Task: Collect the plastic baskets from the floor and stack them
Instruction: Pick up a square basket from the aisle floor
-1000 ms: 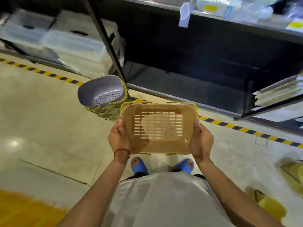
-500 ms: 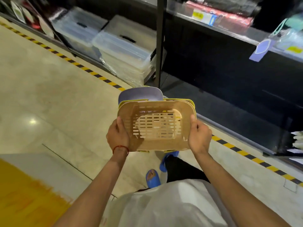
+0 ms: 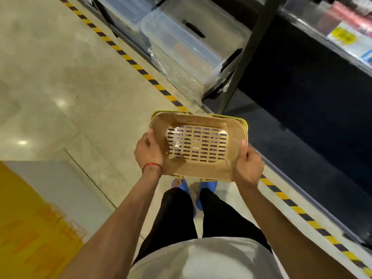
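A tan plastic basket (image 3: 198,144) with a slotted bottom is held level in front of me, above the floor. My left hand (image 3: 149,151) grips its left rim and my right hand (image 3: 248,167) grips its right rim. Directly beneath it sits the stack of baskets: only a yellow rim (image 3: 242,120) shows past the far right edge, and purple shows through the slots. Whether the tan basket rests in the stack I cannot tell.
A dark metal shelf unit (image 3: 247,51) runs along the right, with clear lidded storage bins (image 3: 187,45) on its lowest level. Yellow-black hazard tape (image 3: 141,70) lines the floor before it. A yellow floor patch (image 3: 26,228) lies at lower left. My blue shoes (image 3: 208,186) stand below the basket.
I have stepped left to the stack, carrying the tan basket with both hands. The grey-purple basket on the stack, in plain view before, is now covered by the tan one.
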### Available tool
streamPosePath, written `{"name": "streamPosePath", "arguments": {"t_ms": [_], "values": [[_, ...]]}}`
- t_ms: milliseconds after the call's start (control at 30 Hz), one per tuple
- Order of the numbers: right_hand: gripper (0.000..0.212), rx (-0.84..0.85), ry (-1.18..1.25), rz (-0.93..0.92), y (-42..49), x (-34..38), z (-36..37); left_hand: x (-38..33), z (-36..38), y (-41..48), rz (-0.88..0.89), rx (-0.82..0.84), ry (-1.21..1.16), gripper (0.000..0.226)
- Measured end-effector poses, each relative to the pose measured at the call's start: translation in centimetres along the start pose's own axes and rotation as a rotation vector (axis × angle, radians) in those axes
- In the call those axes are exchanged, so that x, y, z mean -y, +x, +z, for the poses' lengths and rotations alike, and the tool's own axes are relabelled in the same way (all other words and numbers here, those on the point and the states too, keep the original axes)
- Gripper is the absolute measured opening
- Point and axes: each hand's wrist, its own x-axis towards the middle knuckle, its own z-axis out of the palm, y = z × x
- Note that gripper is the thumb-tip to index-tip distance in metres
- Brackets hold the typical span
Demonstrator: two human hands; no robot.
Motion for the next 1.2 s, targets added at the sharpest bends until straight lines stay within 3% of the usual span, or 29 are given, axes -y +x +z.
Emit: {"name": "streamPosePath", "arguments": {"t_ms": [167, 300, 533, 667, 1000, 1200], "values": [[0.053, -0.046, -0.012, -0.016, 2.7, 0.2, 3.4, 0.5, 3.1, 3.8, -0.065, 0.022, -0.002, 0.046], [0.049, -0.016, -0.132, 0.107, 5.1, -0.2, 6.0, 1.5, 5.3, 5.8, -0.107, 0.060, 0.042, 0.047], [0.023, -0.054, -0.140, 0.118, 6.9, -2.0, 10.1, 4.1, 8.6, 8.5, -0.148, 0.110, 0.065, 0.051], [0.040, -0.045, -0.131, 0.131, 8.3, -4.1, 12.3, 6.1, 10.9, 9.5, -0.138, 0.133, 0.085, 0.054], [0.046, -0.007, -0.101, 0.116, 9.6, -8.3, 16.4, 9.9, 14.7, 12.2, -0.185, 0.134, 0.240, 0.066], [0.046, 0.147, 0.021, 0.264, 10.2, -8.9, 15.6, 9.5, 14.4, 11.6, -0.172, 0.170, 0.271, 0.061]]}}
